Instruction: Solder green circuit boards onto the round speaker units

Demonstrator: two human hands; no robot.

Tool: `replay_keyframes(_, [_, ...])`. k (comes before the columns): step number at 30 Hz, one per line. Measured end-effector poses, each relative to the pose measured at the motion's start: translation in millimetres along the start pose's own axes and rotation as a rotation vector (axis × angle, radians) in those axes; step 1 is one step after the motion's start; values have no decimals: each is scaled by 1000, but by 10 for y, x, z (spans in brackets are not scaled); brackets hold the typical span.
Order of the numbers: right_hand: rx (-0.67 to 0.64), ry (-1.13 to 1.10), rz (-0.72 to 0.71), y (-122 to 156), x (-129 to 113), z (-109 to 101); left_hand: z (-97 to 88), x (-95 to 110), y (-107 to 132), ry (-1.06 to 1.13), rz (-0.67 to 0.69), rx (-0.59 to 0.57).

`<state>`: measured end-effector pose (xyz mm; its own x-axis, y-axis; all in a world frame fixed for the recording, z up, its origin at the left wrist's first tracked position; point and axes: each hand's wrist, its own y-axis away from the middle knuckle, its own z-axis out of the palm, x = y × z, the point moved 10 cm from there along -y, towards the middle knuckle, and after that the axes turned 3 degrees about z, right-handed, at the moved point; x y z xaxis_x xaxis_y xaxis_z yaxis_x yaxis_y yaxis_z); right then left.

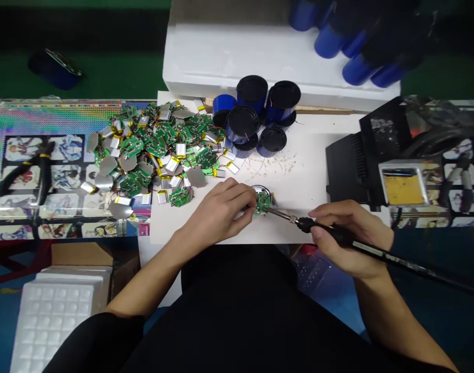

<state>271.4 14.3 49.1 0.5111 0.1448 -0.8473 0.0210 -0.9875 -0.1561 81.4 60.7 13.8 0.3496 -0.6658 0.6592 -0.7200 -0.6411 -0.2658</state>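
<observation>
My right hand [349,235] grips a soldering iron [333,232] by its black handle. The iron's metal tip reaches left to a small round green circuit board [263,202], touching or nearly touching it. At that board's left edge my left hand [225,210] is closed in a pinch. Something thin and dark shows between its fingers, too small to name. A dark wire loops around the top of the board, which lies near the front of the white work surface [299,171]. My left fingers partly cover the board.
Left of centre spreads a heap of green circuit boards [155,145] with silver batteries. Several blue-and-black cylinders [242,124] stand behind, with more on a white foam block [237,57]. A black soldering station [349,166] and yellow sponge [403,187] sit right; pliers [44,171] lie far left.
</observation>
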Motion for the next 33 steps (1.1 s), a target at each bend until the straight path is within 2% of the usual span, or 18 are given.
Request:
replay_keyframes(4, [-73, -14, -57, -63, -61, 72, -17, 14, -4, -9, 7, 5])
replay_keyframes(10, [-137, 3, -85, -61, -23, 131, -4, 9, 1, -14, 6, -7])
replay_keyframes(21, [-158, -2, -92, -76, -21, 176, 2, 0, -6, -12, 0, -11])
replay_keyframes(33, [-169, 42, -35, -127, 30, 166, -3, -1, -14, -13, -2, -22])
